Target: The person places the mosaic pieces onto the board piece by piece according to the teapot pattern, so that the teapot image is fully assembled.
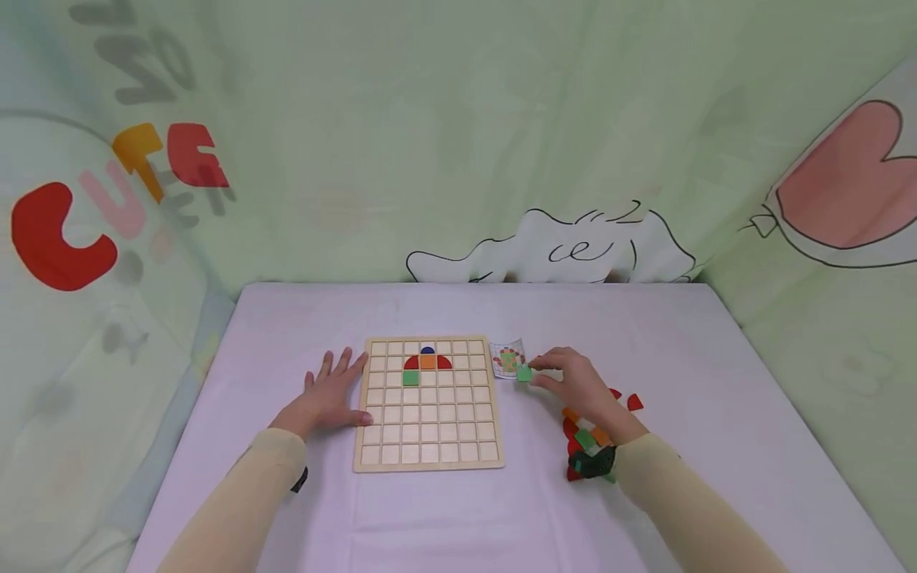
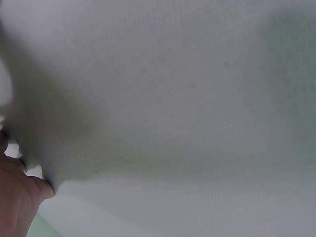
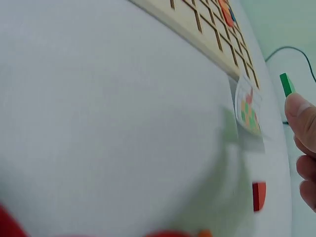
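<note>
My right hand (image 1: 573,382) pinches a green square tile (image 1: 524,373) between thumb and fingertips, above the table by the corner of a small pattern card (image 1: 505,358). In the right wrist view the green tile (image 3: 287,85) sticks up past the thumb. A wooden grid board (image 1: 430,438) lies in front of me. Near its top sit a blue piece (image 1: 427,350), an orange square (image 1: 427,362) with a red quarter-round piece (image 1: 444,363) on either side, and a green square (image 1: 411,378). My left hand (image 1: 332,398) rests with spread fingers at the board's left edge.
Loose red, orange and green pieces (image 1: 586,438) lie in a pile beneath my right forearm. A red quarter-round piece (image 1: 634,402) lies to the right of them. The white table (image 1: 430,517) meets a printed curtain (image 1: 358,199) at the back and sides.
</note>
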`<action>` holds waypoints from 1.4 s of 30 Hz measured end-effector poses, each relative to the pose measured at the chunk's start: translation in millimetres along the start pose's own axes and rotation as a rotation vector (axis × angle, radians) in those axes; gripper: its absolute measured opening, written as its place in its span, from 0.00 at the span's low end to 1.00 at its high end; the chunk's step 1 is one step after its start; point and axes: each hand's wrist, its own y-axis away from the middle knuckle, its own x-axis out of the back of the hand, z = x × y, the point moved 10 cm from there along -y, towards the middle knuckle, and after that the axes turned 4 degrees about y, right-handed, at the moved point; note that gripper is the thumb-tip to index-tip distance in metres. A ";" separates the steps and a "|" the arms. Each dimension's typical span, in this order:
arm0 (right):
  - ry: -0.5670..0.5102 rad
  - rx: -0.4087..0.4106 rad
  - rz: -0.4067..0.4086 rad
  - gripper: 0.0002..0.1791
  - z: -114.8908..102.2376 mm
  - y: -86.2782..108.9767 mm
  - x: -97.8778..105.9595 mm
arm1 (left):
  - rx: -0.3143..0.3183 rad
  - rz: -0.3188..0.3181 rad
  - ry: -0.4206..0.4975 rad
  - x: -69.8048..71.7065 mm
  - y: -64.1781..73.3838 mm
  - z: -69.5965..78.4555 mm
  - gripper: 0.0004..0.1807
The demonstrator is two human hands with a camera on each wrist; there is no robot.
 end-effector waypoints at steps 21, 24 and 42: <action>0.070 0.106 -0.077 0.14 -85.8 -41.7 -67.5 | 0.005 0.000 0.016 2.6 1.3 0.9 0.61; 0.105 0.121 -0.068 0.13 -94.9 -45.7 -72.2 | 0.007 0.001 0.017 3.1 1.1 0.5 0.62; 0.142 0.086 -0.092 0.13 -113.1 -60.3 -91.9 | 0.009 0.006 0.017 2.5 -0.2 -0.2 0.62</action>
